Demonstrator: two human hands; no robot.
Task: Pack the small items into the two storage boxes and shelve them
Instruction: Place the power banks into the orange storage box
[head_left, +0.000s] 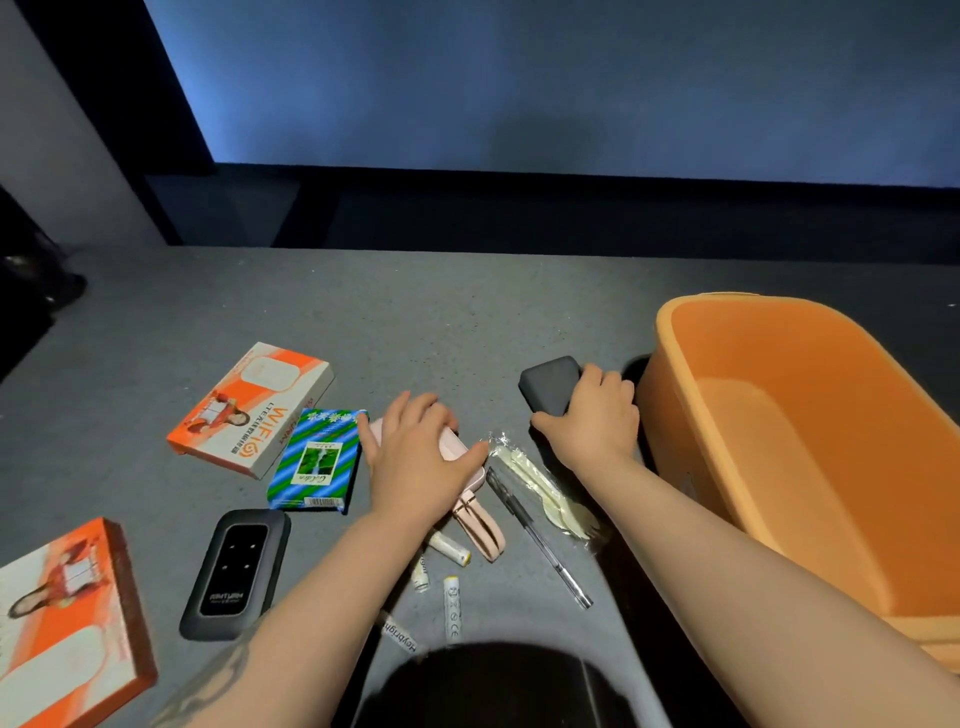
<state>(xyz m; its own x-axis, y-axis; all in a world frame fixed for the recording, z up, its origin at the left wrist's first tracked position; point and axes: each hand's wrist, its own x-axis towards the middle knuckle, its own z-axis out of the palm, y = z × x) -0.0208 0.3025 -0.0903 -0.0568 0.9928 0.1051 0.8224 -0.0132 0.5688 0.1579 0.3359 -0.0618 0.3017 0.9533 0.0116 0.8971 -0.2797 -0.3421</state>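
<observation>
I am barely starting: the orange box (810, 457) at 3 o'clock is sitting empty, and I see no second box. My right hand (592, 415) is gripping a grey pack (550, 382) beside its rim; my left hand (415, 447) is closing its fingers round a pink case (462, 457). Cartons, router (236, 571), batteries (452, 605), pen (540, 540) and cutlery (545, 488) are lying loose from 9 to 6 on the surface (441, 312).

Bare table (441, 312) beyond items; orange box (675, 415) blocks right.

Bare forearms; left forearm (218, 670) bears dark tattoo.
</observation>
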